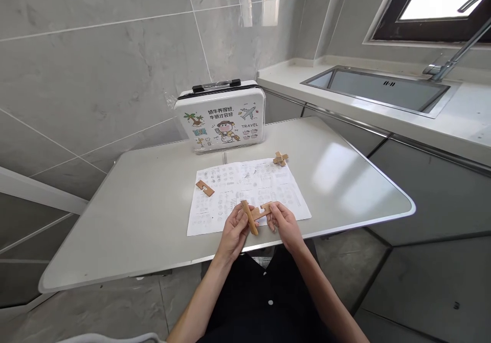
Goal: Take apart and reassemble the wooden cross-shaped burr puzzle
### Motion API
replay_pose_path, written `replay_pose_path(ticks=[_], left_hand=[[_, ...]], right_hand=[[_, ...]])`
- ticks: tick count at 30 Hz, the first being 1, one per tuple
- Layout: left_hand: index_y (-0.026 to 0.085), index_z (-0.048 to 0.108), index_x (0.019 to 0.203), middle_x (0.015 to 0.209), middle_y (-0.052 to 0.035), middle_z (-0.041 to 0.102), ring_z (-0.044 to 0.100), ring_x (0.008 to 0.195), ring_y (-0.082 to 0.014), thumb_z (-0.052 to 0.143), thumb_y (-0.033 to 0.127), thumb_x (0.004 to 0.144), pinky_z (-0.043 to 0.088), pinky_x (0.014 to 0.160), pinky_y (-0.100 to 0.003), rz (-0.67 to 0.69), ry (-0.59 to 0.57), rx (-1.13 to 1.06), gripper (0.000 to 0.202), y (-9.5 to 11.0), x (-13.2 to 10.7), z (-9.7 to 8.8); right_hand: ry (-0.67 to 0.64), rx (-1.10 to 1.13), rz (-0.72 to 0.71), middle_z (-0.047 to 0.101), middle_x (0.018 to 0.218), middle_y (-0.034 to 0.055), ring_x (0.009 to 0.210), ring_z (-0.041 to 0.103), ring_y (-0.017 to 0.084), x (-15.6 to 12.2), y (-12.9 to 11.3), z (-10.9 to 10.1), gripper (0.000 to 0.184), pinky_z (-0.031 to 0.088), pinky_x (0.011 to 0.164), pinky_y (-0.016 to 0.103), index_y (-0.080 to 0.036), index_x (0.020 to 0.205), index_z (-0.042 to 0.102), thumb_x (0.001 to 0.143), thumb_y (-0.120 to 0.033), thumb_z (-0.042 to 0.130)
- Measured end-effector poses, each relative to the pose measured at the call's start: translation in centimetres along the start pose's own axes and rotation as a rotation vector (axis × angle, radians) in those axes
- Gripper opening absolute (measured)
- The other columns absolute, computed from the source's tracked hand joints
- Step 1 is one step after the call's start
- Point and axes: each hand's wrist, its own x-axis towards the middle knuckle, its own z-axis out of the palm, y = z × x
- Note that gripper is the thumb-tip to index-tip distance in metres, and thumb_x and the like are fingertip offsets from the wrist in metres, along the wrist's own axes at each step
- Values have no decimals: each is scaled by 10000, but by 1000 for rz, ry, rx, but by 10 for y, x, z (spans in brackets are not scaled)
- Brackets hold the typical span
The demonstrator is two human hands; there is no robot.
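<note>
My left hand is closed on a flat wooden puzzle piece, held on edge near the table's front. A second, notched wooden puzzle piece is pinched in my right hand. The two pieces meet at an angle between my hands; whether they interlock I cannot tell. Below them lies a printed instruction sheet with rows of small drawings. On its left part rests another notched wooden piece. An assembled cross-shaped wooden puzzle sits at the sheet's far right corner.
A white cartoon-printed suitcase in clear plastic stands at the back of the folding table. To the right runs a white counter with a sink and a faucet. A grey tiled wall rises behind.
</note>
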Motion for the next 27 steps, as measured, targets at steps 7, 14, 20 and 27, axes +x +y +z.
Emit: replay_pose_path(ticks=[7, 14, 20, 27], left_hand=[[238, 671, 1277, 1170, -56, 743, 724, 698, -110, 861, 412, 833, 592, 786, -269, 35, 69, -50, 514, 5, -2, 13], [222, 687, 1342, 1350, -120, 697, 768, 928, -185, 841, 342, 864, 594, 868, -275, 38, 74, -56, 516, 8, -5, 19], [245, 675, 1393, 1411, -122, 666, 761, 864, -154, 836, 311, 868, 596, 924, -306, 45, 60, -36, 554, 9, -9, 6], [228, 687, 1382, 1345, -129, 707, 750, 798, -148, 837, 332, 863, 585, 936, -331, 61, 92, 23, 550, 13, -14, 1]], right_hand=[[8, 54, 6, 524, 655, -34, 481, 443, 91, -1, -6, 3, 433, 369, 462, 253, -202, 881, 654, 948, -630, 656], [48, 148, 13, 501, 651, -46, 486, 416, 77, -1, -5, 2, 422, 336, 459, 233, -199, 908, 660, 954, -619, 662], [38, 115, -11, 521, 653, -41, 481, 435, 78, 0, 0, 4, 439, 350, 452, 235, -202, 864, 633, 937, -633, 675], [13, 76, -20, 533, 670, -43, 471, 437, 78, 0, 2, 5, 429, 324, 450, 238, -198, 890, 624, 955, -620, 659]])
